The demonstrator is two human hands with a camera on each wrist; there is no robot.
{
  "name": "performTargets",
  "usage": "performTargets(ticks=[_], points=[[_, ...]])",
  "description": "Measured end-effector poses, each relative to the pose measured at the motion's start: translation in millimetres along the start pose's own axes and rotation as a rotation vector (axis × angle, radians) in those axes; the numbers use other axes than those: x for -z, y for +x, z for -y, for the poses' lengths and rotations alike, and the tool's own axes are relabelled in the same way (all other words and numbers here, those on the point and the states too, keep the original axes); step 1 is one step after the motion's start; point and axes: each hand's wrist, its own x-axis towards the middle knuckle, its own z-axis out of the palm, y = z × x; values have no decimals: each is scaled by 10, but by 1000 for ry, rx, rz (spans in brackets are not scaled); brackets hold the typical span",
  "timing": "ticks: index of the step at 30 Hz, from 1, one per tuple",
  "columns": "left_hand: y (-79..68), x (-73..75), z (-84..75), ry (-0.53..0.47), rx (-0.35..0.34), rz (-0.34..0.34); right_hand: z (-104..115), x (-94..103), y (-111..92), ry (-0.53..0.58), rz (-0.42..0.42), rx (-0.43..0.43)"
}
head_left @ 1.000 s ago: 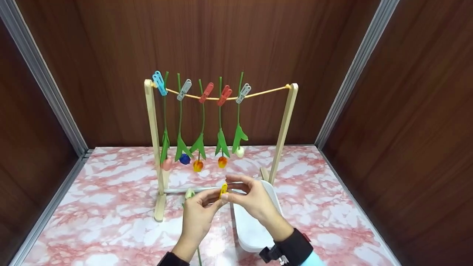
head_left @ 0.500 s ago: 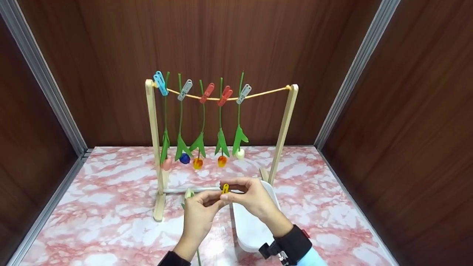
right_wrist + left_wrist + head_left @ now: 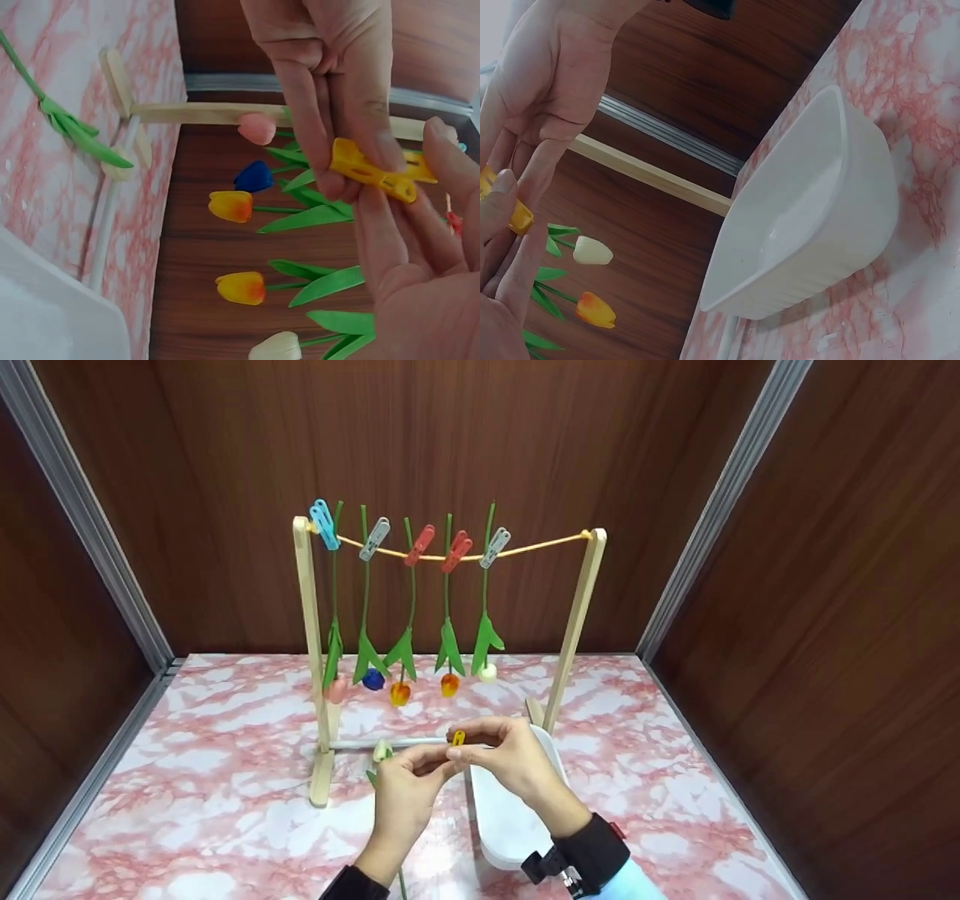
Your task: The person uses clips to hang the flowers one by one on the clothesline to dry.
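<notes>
A yellow clothespin (image 3: pixel 375 171) is held between both hands, low in front of the rack in the head view. My left hand (image 3: pixel 405 799) pinches it, its thumb lying flat across the clothespin in the right wrist view. On the other side, my right hand (image 3: pixel 521 765) has its thumb at one end and its fingers beneath. The fingers partly cover the clothespin in the head view. Behind my left hand a pale tulip (image 3: pixel 382 751) lies on the table, its stem partly hidden by that arm.
A wooden rack (image 3: pixel 576 630) carries a yellow cord (image 3: pixel 540 548). Several tulips hang head down from it on blue, grey and red clothespins, including a blue tulip (image 3: pixel 373 679) and a white one (image 3: pixel 487 673). A white tray (image 3: pixel 870 180) stands below my right hand.
My right fingers have shifted slightly left around the yellow clothespin, which stands a little more upright. Both hands otherwise stay nearly in place.
</notes>
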Motion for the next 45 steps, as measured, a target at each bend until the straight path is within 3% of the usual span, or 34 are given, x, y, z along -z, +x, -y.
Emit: performTargets(ticks=[10, 14, 18, 20, 26, 28, 30, 33, 36, 45], points=[[37, 2, -3, -7, 6, 41, -18, 1, 77, 12, -156, 65], [77, 168, 35, 41, 10, 14, -16, 79, 116, 61, -259, 65], [127, 421, 176, 178, -26, 13, 4, 181, 139, 119, -320, 47], [132, 545, 278, 289, -43, 100, 19, 218, 143, 131, -322, 43], [65, 857, 619, 705, -92, 533, 30, 252, 141, 124, -296, 36], [41, 916, 724, 801, -149, 622, 21, 246, 138, 131, -288, 27], [13, 941, 821, 889, -253, 662, 6, 238, 133, 134, -278, 22], [-44, 921, 942, 1019, -441, 663, -22, 228, 127, 138, -266, 18], [-107, 871, 1016, 1133, -558, 651, -44, 227, 128, 128, -262, 11], [-150, 730, 1086, 1377, -616, 557, -34, 247, 123, 133, -254, -12]])
